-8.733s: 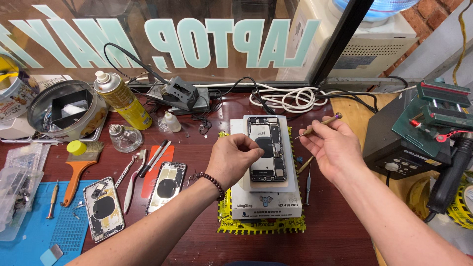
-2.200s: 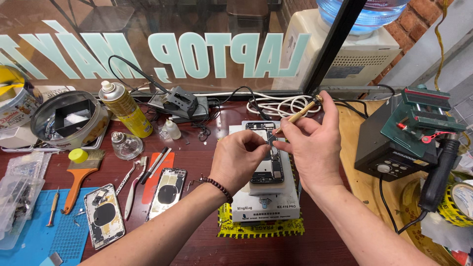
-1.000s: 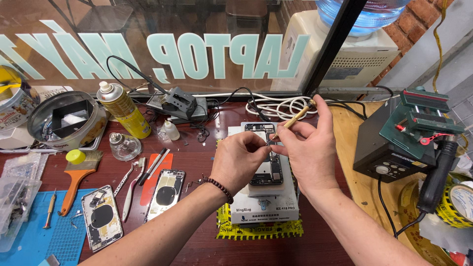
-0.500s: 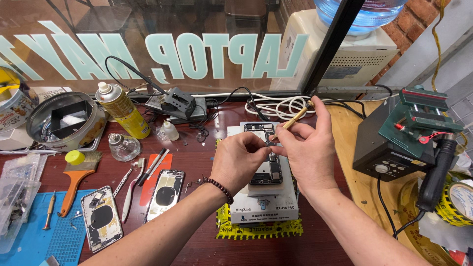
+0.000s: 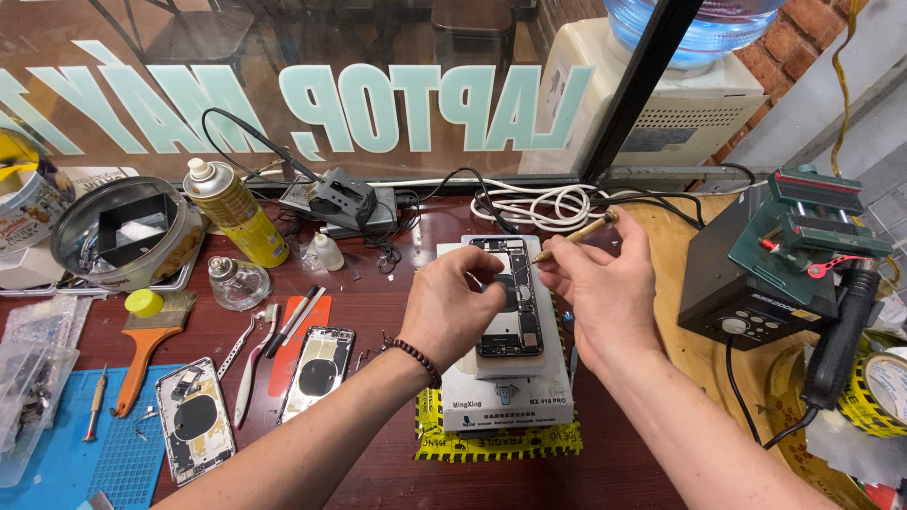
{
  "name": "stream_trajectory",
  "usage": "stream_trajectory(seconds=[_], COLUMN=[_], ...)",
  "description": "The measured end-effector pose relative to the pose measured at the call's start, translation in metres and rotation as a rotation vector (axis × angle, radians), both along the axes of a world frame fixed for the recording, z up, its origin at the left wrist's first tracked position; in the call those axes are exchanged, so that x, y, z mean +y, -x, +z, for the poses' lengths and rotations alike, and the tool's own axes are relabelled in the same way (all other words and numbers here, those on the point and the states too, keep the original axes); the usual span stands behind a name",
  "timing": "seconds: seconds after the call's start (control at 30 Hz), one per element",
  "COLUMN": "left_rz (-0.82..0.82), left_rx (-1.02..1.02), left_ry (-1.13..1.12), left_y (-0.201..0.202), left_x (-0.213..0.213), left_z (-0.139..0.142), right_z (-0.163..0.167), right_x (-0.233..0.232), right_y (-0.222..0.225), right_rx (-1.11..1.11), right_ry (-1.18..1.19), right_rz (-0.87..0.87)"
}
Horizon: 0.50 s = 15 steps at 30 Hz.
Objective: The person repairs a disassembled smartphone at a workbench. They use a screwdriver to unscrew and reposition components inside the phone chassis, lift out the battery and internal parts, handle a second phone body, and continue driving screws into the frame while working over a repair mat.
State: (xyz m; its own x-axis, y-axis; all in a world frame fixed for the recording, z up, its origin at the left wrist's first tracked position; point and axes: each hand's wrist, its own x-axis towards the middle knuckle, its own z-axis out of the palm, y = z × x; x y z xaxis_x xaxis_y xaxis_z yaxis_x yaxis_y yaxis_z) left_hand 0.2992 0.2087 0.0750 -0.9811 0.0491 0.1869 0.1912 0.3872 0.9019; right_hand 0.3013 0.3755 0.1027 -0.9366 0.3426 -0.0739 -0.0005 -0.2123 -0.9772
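The opened phone (image 5: 507,296) lies face-down on the white heating pad (image 5: 505,397), mid-worktop. The left hand (image 5: 453,307) pinches at its upper edge; the right hand (image 5: 597,283) grips a brass-handled screwdriver (image 5: 574,233). Best to brace both wrists on the pad and keep the tip upright.

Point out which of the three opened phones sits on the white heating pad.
The opened phone under both hands, raised on the white pad. The other two lie flat to the left: one on bare wood, one on the blue mat.
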Motion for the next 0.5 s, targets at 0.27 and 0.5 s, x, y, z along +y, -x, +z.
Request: stream_trajectory(seconds=[0.27,0.5], left_rz=[0.106,-0.182], left_rx=[-0.376,-0.851], left_ry=[-0.239,-0.852], left_y=[0.034,0.02], left_x=[-0.022,-0.009], left_z=[-0.018,-0.028], right_z=[-0.015,-0.027], right_x=[0.042,0.038], right_y=[0.012,0.008], right_rx=[-0.011,-0.086], right_ry=[0.289,0.488], right_rz=[0.005,0.11])
